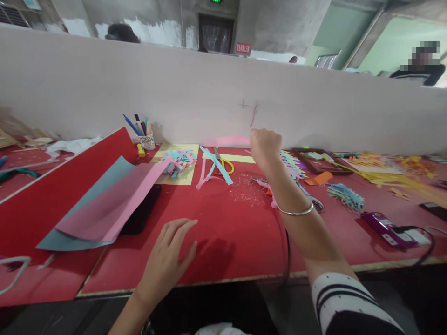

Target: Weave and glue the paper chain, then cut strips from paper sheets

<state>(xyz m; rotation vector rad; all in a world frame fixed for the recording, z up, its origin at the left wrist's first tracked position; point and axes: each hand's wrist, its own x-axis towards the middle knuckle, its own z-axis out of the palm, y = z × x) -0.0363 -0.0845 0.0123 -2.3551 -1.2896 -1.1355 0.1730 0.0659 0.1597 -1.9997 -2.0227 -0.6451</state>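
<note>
My left hand hovers over the front of the red table, fingers apart and holding nothing. Stretched forward near the white partition, my right hand is closed in a fist. A blurred pink paper strip runs out from its left side and appears held, though the fingertips are hidden. Left of that hand lie yellow-handled scissors, partly under a blue paper strip. Loose pink strips lie beside them. A pile of cut fringed paper pieces rests on a yellow sheet.
Pink and blue paper sheets lean at left against a red board. Behind stands a pen cup. Beyond my right arm are fringed paper rolls, an orange piece, a wooden tray and a purple corded device.
</note>
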